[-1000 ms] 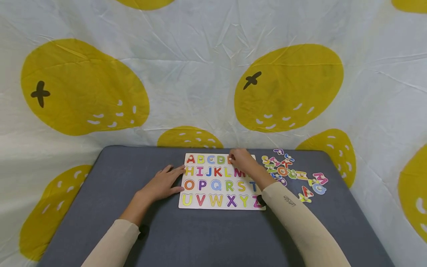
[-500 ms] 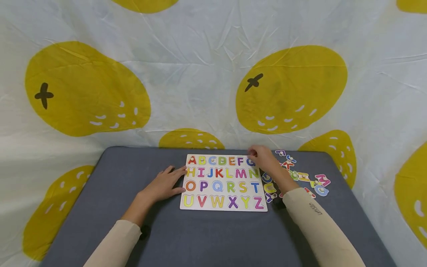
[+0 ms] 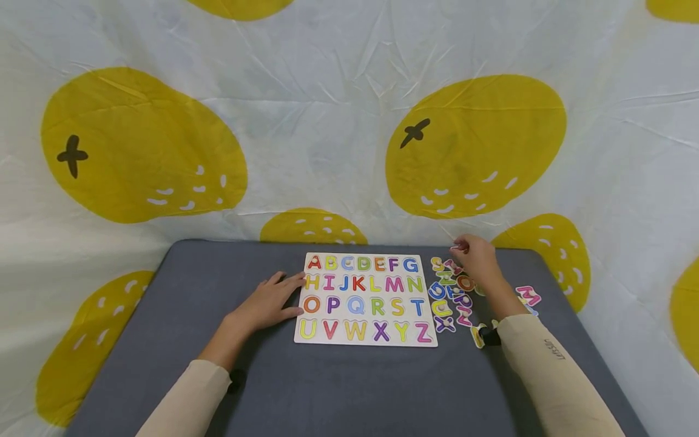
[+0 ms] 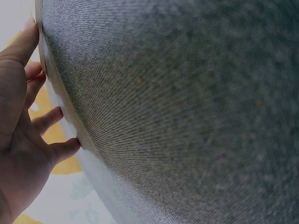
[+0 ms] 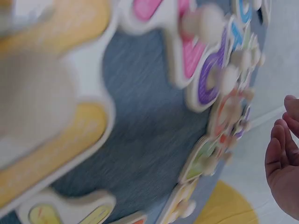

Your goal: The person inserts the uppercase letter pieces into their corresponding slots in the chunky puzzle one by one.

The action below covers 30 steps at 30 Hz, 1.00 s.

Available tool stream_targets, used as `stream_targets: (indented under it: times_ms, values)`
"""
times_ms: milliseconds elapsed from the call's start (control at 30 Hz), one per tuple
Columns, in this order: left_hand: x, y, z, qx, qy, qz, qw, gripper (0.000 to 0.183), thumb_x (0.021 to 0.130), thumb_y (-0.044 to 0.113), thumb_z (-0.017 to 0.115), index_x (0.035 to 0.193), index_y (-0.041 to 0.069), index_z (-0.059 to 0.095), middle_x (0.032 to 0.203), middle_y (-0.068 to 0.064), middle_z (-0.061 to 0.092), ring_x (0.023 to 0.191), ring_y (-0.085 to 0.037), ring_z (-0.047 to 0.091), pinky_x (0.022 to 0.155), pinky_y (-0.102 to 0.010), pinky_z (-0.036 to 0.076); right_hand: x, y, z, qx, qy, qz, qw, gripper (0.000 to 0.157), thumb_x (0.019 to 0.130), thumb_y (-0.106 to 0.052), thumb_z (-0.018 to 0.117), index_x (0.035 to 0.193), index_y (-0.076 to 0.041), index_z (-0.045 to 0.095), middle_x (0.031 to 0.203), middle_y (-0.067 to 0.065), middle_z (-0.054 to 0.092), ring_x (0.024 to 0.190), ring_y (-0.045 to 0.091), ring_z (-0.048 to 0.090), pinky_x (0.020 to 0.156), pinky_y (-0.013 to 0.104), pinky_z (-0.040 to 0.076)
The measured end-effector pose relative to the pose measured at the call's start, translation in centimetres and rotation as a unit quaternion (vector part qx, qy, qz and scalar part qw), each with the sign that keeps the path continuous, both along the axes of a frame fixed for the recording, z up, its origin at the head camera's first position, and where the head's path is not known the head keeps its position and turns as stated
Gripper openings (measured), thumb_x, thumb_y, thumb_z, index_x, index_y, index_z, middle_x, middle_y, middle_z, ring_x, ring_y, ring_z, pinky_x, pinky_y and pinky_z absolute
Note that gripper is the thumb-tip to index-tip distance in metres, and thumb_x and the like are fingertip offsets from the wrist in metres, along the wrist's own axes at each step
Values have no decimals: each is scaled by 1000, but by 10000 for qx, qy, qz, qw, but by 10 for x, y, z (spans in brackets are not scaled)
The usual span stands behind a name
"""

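The alphabet board (image 3: 366, 306) lies flat on the dark grey table (image 3: 349, 388), between the two hands, with four rows of coloured letters from A to Z; knobs stand up on A, B, C, D and E in its far row, the end of it nearer the left hand. That left hand (image 3: 266, 301) has its fingers spread and relaxed, the fingertips and thumb touching the board's edge. The right hand (image 3: 476, 257) is past the board's other side, near the far edge of the table, its fingers bent and the tips drawn together; a sliver of something pale shows at them, but it is too small to tell whether a letter is pinched there. Loose letter pieces with round knobs lie in a cluster around and below this hand: a pink piece (image 3: 452, 266) just beside its fingertips, an orange O piece (image 3: 465, 283) on the near side, then, farther toward the person and to the left, a yellow U piece (image 3: 442, 308) and a purple X piece (image 3: 445, 325) close along the board. To its right and nearer, beyond the forearm, lies a pink M piece (image 3: 528, 295). The white curtain (image 3: 327, 139) with yellow fruit prints hangs behind the right hand. Grey cloth runs from the left hand to the table's left side, and between both forearms toward the person.
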State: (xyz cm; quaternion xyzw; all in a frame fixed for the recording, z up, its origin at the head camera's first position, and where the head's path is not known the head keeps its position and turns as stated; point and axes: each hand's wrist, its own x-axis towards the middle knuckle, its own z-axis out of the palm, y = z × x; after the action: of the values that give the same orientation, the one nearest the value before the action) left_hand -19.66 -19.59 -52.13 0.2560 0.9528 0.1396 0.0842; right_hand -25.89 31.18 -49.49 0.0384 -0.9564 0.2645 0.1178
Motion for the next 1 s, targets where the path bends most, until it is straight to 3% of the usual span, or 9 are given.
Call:
stream_targets:
  times_ms: [300, 767, 1000]
  values:
    - [0, 1, 4, 28, 1, -13, 10000, 75, 95, 48, 71, 159, 19, 43, 169, 0, 33, 153, -46, 28, 116, -73, 28, -5, 22, -10, 143, -626, -505, 9967, 29, 98, -19, 70, 110, 7, 66, 96, 22, 65, 85, 34, 56, 75, 44, 50]
    - [0, 1, -1, -19, 29, -5, 10000, 76, 95, 50, 71, 159, 22, 42, 169, 2, 33, 154, -43, 28, 118, -71, 27, -17, 22, -12, 532, -1038, -369, 9925, 27, 100, -19, 67, 103, 8, 65, 91, 23, 65, 78, 34, 57, 68, 41, 49]
    - [-2, 0, -2, -24, 8, 15, 10000, 77, 95, 49, 71, 160, 21, 41, 169, 1, 33, 154, -42, 28, 118, -70, 27, -26, 20, -12, 703, -1008, -321, 9919, 23, 99, -15, 67, 98, 7, 64, 87, 22, 64, 75, 34, 56, 66, 41, 47]
